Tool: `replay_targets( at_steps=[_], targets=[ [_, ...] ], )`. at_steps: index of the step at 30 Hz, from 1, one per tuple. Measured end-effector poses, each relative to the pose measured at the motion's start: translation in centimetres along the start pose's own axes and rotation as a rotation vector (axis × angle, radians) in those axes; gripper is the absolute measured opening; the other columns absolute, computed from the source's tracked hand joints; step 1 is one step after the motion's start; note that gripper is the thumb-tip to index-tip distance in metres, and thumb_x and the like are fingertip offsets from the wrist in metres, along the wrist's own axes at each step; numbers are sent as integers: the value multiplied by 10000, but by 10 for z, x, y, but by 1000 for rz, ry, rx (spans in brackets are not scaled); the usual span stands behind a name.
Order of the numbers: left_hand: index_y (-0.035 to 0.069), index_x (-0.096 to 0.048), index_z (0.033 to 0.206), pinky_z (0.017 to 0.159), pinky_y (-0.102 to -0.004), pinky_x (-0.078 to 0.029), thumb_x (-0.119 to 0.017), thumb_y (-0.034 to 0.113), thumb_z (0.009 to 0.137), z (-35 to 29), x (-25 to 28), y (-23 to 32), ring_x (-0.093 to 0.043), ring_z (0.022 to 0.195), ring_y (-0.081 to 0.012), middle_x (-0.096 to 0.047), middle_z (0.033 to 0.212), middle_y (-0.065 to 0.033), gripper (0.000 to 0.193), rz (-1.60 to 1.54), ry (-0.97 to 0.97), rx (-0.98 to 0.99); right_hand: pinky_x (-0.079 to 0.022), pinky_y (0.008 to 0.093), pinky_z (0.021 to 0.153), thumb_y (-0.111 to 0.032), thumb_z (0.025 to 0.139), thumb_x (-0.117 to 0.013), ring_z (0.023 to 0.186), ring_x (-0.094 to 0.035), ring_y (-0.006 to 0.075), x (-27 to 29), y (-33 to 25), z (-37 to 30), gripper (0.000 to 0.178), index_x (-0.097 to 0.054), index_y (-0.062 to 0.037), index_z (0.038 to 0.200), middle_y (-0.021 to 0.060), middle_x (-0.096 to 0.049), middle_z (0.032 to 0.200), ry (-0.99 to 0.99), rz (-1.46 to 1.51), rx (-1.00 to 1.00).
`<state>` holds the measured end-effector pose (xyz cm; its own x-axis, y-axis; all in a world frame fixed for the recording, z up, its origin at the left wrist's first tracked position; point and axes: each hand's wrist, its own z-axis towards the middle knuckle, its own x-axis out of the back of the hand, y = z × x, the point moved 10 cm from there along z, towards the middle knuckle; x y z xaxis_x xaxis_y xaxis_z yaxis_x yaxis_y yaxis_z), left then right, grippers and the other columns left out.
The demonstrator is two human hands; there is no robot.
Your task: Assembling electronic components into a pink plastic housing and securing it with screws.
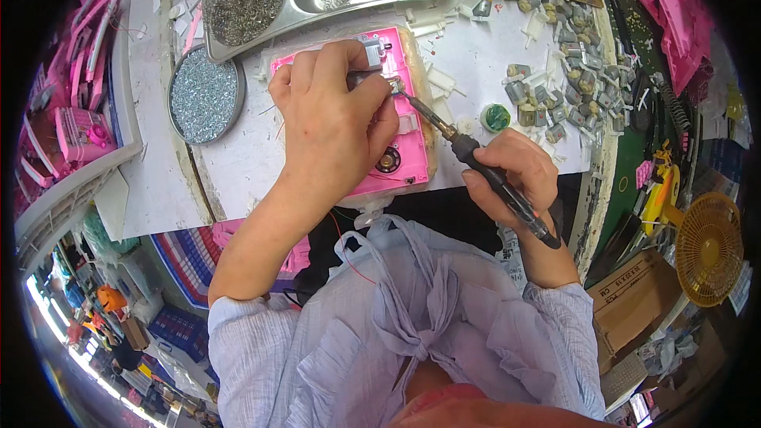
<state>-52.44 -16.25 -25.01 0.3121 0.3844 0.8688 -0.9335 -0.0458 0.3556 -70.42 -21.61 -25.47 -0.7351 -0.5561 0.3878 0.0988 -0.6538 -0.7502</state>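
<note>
Head view shows the right hand [519, 170] gripping a black-handled soldering iron [468, 150], its tip down at a small metal part inside a pink plastic casing [414, 152]. That casing lies on the white worktop [258, 166], near its front edge. Bent fingers of the left hand [331, 123] curl over it (whether they pinch anything, I cannot tell). Leftward stands a round dish [241, 103] of small silvery pieces; grey motors [572, 95] lie scattered to the right.
</note>
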Motion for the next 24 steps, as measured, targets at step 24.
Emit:
replay_targets(
  at_steps=[24],
  targets=[
    [122,-705,814,905,-452,-339,-772,184,728,3,3,4,-538,994,-279,-580,1048,-64,126,58,-22,-6,-420,313,496,-7,755,-836,556,-575,213,5,-3,4,355,-643,-12,1053,86,-653,734,1,-7,1]
  ],
)
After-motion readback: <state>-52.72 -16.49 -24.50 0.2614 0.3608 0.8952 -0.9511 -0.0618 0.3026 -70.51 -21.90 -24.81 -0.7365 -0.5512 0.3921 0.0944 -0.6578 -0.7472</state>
